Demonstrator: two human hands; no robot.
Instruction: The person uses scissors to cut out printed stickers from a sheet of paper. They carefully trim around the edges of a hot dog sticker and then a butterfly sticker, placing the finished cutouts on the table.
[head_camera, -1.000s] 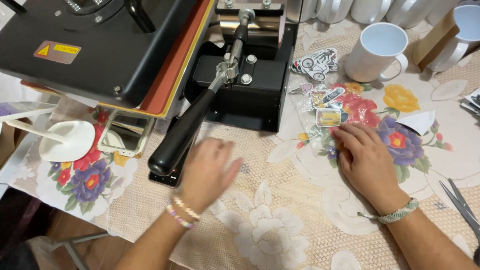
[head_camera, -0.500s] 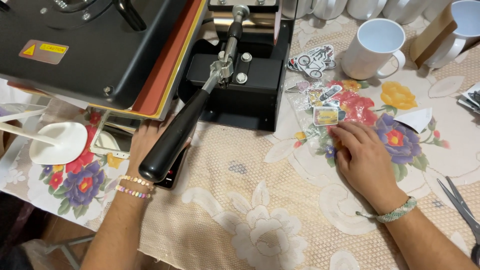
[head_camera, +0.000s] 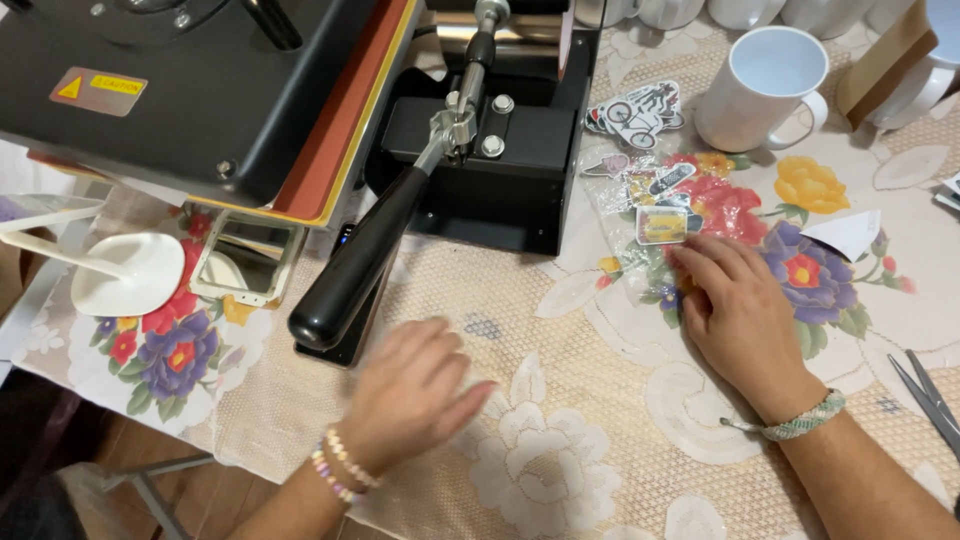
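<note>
Beside the left hand (head_camera: 415, 395), the press handle (head_camera: 375, 245) slants toward the viewer.

Black heat press (head_camera: 180, 90) with orange-and-yellow edge above left hand (head_camera: 415, 395), black handle (head_camera: 355, 270), beige lace tablecloth (head_camera: 560, 330) with purple, red, yellow flowers, white mug (head_camera: 765, 85) above right hand (head_camera: 745, 320), multicoloured stickers (head_camera: 655, 200) at its fingertips

left hand (head_camera: 415, 395) is hovering palm down with loose fingers and looks kinda blurry, right hand (head_camera: 740, 315) is lying flat, fingers stretched forward
</note>
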